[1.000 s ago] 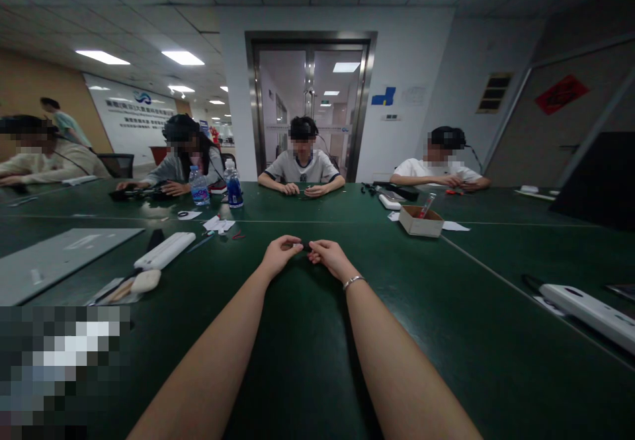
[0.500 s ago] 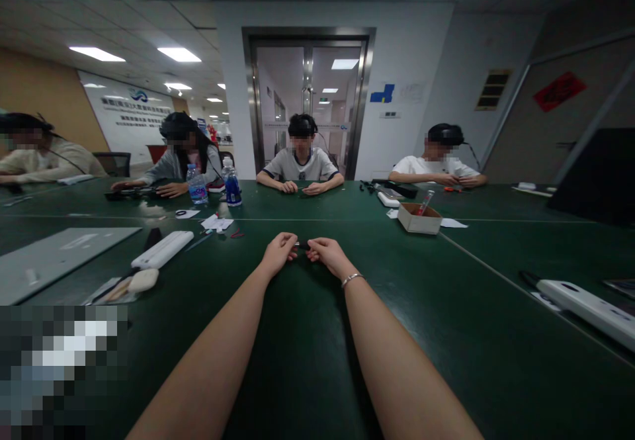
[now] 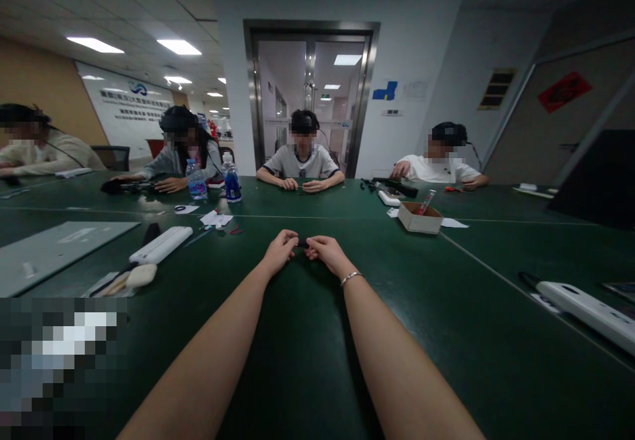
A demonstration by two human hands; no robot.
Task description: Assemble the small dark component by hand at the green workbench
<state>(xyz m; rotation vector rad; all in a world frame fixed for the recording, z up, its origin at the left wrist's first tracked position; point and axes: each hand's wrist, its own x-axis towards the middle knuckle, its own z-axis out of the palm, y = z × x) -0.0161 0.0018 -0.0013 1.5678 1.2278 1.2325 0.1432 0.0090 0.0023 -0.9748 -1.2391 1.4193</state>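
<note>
Both my arms reach forward over the dark green table. A small dark, slim object spans the gap between my hands, too small to name. My left hand pinches its left end between thumb and fingers. From the other side, my right hand pinches its right end, and a silvery bracelet circles that wrist. The fingertips hide most of the object.
On the left lie a grey board, a white power strip and papers. Two bottles stand farther back. An open box and another power strip are on the right. Several people sit across the table.
My hands stay in nearly the same place, still pinching the small dark object. The person at the far right has spread their hands apart and raised one. The view has shifted slightly.
</note>
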